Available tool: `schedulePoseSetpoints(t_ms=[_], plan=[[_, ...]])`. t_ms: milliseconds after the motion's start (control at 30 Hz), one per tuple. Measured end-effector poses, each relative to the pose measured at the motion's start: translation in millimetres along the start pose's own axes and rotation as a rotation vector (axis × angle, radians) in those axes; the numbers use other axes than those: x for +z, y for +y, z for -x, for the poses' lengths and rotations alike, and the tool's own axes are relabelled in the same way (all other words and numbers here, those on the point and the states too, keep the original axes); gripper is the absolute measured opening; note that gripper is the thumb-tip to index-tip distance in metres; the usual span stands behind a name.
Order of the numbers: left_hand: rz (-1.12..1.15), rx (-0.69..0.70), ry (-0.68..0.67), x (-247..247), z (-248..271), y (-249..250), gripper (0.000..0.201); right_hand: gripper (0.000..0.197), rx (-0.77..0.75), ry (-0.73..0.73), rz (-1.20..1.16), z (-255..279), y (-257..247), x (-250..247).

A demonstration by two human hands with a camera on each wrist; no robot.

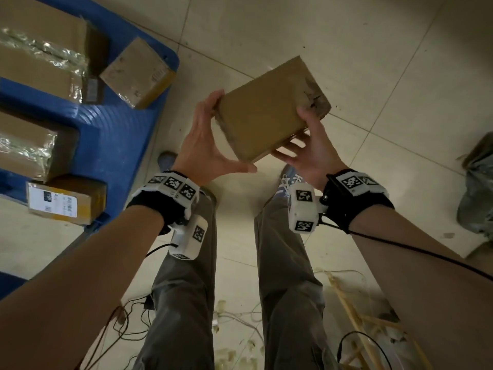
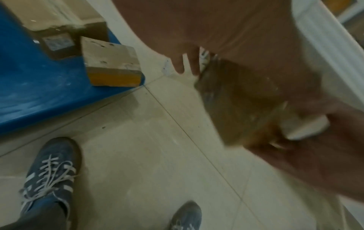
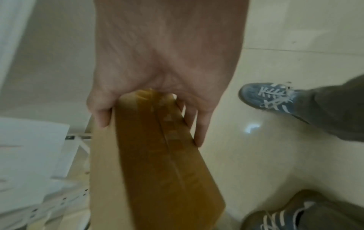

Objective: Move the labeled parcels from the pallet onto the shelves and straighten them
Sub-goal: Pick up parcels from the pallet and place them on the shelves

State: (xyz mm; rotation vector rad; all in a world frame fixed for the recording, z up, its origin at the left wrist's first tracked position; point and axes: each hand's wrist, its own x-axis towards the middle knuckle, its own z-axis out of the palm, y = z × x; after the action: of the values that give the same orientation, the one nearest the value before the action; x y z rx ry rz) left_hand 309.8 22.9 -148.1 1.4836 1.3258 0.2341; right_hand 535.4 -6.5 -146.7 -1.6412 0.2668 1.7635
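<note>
A flat brown cardboard parcel [image 1: 269, 110] hangs in the air over the tiled floor, held between both hands. My left hand [image 1: 210, 145] grips its near left edge, thumb under the corner. On the right end, my right hand [image 1: 306, 148] clamps the parcel [image 3: 157, 155] with thumb on top and fingers [image 3: 201, 127] below. The left wrist view shows the parcel [image 2: 240, 102] blurred against the palm. No label shows on its upper face. Several more parcels lie on the blue pallet [image 1: 112, 145], one with a white label [image 1: 53, 202].
A small taped box [image 1: 137, 73] sits at the pallet's corner, close to the left hand. My legs and blue shoes [image 2: 49, 175] stand below the parcel. Loose cables and wood strips [image 1: 354, 316] litter the floor behind. White shelf parts [image 3: 29, 155] appear on the right wrist view's left side.
</note>
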Motion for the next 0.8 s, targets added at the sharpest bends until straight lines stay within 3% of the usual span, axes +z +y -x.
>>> schedulePoseSetpoints(t_ms=[133,233,367,533,800], plan=[[0.242,-0.339,-0.04,-2,0,-9,0.088,0.101,-0.203,-0.031,0.279,-1,6,0],[0.342,-0.458,-0.044,6,-3,-3,0.086,0.103,-0.278,-0.141,0.577,2,13,3],[0.454,-0.585,-0.078,19,-7,9,0.088,0.111,-0.326,-0.203,0.699,3,19,5],[0.481,-0.641,-0.026,25,-10,12,0.062,0.108,-0.43,-0.255,0.822,1,21,1],[0.513,-0.634,0.004,5,1,48,0.042,0.127,-0.502,-0.24,0.903,47,6,14]])
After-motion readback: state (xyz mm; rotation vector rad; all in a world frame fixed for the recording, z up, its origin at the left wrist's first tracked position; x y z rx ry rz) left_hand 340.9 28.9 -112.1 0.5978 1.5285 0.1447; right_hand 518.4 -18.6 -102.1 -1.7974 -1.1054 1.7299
